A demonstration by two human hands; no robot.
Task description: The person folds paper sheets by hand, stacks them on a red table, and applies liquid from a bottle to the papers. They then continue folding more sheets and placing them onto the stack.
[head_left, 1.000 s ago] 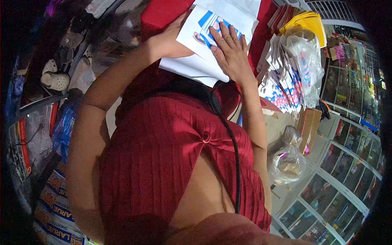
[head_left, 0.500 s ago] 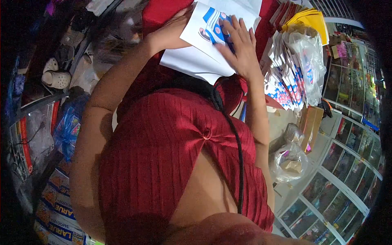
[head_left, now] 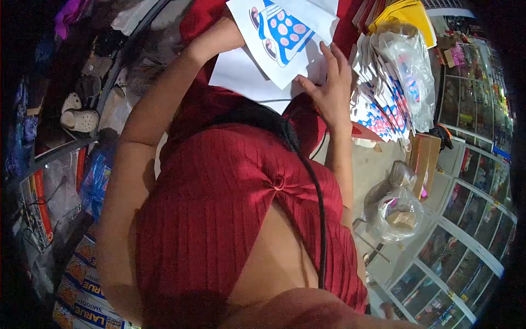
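Observation:
A white paper sheet [head_left: 285, 33] printed with a blue, pink-dotted design and striped feet lies tilted over a larger white sheet [head_left: 238, 68] on my lap. My left hand [head_left: 227, 34] reaches behind the printed sheet from the left, its fingers hidden by the paper. At the right edge of that sheet, my right hand [head_left: 331, 88] is open with fingers spread, the thumb right beside the paper's lower corner.
To the right stands a stack of printed white paper pieces [head_left: 378, 98] with a clear plastic bag [head_left: 408, 77] and a yellow piece [head_left: 402, 22]. Glass display cases [head_left: 466, 241] line the right side. A white clog [head_left: 80, 120] sits on the left rack.
My right hand has lifted off the printed design and moved to the sheet's right edge. The printed sheet has turned and shows more of its picture. My left hand has slid farther behind it.

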